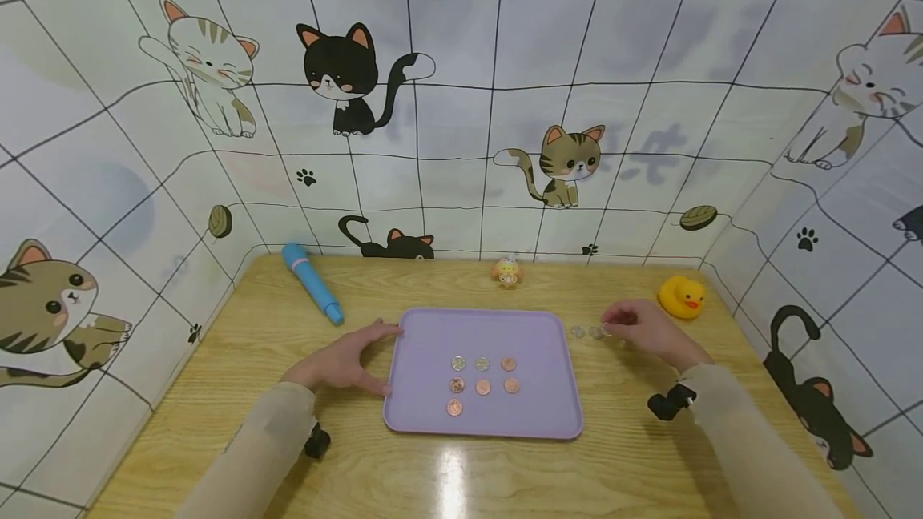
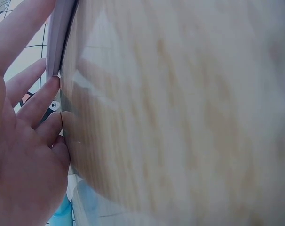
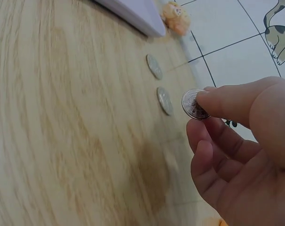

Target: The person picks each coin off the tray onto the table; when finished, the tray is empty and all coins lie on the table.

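A lilac tray lies on the wooden table, bearing several coins in rows: two silvery ones at the back left, the others coppery, such as one coin nearest the front. My left hand touches the tray's left edge with thumb and fingers spread; in the left wrist view its fingers look fairly straight. Right of the tray, my right hand pinches a silver coin between thumb and fingers, raised off the table. Two more silver coins lie beside it, one coin nearer the hand and another coin nearer the tray.
A yellow rubber duck sits behind my right hand. A blue pen-like stick lies at the back left. Behind the tray stands a small orange-and-white figurine. Walls of cat-patterned cloth close off the back and sides.
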Demonstrator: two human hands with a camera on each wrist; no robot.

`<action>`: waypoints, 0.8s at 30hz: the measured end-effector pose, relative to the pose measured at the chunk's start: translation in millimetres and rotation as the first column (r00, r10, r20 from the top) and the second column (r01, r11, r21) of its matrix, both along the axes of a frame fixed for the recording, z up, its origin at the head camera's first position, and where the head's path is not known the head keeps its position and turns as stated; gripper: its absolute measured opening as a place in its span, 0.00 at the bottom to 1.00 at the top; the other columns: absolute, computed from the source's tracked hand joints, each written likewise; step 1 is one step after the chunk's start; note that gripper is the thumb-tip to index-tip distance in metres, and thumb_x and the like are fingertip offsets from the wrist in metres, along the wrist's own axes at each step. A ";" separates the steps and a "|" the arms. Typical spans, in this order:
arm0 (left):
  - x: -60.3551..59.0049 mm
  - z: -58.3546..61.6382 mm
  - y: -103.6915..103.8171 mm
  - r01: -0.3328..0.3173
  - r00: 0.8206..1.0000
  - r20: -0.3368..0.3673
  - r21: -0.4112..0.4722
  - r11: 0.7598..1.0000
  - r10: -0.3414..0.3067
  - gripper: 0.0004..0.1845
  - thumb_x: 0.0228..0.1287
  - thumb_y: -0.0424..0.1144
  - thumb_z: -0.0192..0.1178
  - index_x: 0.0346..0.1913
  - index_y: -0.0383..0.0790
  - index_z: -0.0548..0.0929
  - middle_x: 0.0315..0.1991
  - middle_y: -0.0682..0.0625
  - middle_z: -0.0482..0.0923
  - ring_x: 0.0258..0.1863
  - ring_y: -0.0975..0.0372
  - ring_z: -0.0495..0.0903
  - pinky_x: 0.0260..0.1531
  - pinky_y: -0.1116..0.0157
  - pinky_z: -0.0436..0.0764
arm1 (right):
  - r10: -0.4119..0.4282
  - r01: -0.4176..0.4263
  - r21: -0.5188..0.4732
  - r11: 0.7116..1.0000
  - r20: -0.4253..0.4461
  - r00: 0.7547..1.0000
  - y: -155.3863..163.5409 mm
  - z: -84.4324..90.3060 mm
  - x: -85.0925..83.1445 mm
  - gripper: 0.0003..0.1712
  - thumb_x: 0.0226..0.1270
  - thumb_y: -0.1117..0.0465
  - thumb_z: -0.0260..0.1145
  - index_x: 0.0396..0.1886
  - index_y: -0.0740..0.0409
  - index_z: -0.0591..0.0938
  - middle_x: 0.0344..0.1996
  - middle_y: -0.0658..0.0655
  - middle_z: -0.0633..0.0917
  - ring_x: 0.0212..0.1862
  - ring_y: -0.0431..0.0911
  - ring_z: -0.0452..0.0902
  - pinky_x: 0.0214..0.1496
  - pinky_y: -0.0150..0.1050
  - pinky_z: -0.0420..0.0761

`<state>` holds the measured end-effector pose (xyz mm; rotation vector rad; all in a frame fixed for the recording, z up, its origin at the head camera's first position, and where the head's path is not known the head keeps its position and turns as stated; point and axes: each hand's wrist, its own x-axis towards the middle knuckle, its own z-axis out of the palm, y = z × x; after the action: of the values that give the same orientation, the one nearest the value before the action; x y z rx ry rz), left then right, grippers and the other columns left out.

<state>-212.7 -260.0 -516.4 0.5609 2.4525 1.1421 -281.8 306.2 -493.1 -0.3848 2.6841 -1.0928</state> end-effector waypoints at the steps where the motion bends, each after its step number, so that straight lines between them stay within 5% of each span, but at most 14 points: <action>1: 0.1 0.3 -0.1 0.002 1.000 0.000 0.004 1.000 -0.002 0.54 0.50 0.49 0.85 0.80 0.52 0.67 0.85 0.42 0.51 0.85 0.40 0.37 0.78 0.33 0.42 | 0.004 -0.004 0.008 1.000 -0.010 1.000 1.5 -1.0 -0.3 0.09 0.75 0.61 0.70 0.48 0.62 0.86 0.43 0.57 0.87 0.44 0.50 0.79 0.43 0.39 0.83; 9: 0.6 1.6 -0.1 0.005 1.000 0.003 0.004 1.000 -0.005 0.54 0.51 0.50 0.84 0.80 0.51 0.66 0.85 0.42 0.51 0.85 0.40 0.36 0.78 0.33 0.41 | 0.000 0.003 0.072 0.997 -0.035 0.999 11.6 -10.4 -0.9 0.04 0.74 0.64 0.70 0.44 0.60 0.88 0.39 0.55 0.87 0.42 0.48 0.79 0.42 0.36 0.82; 24: 0.2 -0.3 -1.5 0.007 1.000 0.006 0.014 1.000 -0.007 0.54 0.51 0.48 0.84 0.80 0.51 0.67 0.85 0.41 0.50 0.84 0.39 0.36 0.77 0.31 0.41 | -0.005 0.031 0.211 0.977 -0.124 0.992 4.0 -12.5 1.8 0.02 0.72 0.65 0.71 0.41 0.58 0.87 0.37 0.54 0.85 0.40 0.49 0.77 0.47 0.47 0.81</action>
<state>-212.5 -261.5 -516.6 0.5691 2.4368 1.1577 -280.0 310.2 -505.6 -0.4019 2.8813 -0.7986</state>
